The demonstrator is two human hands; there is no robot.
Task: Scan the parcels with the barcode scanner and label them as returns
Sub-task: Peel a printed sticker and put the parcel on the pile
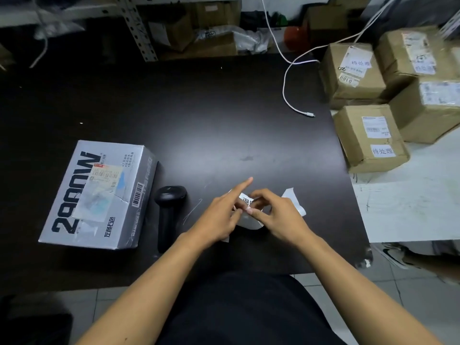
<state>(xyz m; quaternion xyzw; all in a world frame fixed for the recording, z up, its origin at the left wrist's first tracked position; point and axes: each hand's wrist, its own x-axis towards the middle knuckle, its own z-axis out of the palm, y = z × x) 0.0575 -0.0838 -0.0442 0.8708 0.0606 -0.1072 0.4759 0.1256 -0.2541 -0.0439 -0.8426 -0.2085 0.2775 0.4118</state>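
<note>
Both hands met over the dark tabletop [199, 108]: the left hand [219, 220] had its index finger stretched out straight while its other fingers curled against a strip of white printed labels on backing paper [293, 199], and the right hand [276, 217] pinched that strip between thumb and fingertips. Far left lay a silver-grey printed cardboard parcel [99, 195] bearing a shipping sticker. Just beside it, lying flat and untouched, was a black handheld barcode scanner [168, 215]. At the right edge, brown cardboard parcels [368, 138] sat stacked, near a loose white cable [286, 93].
</note>
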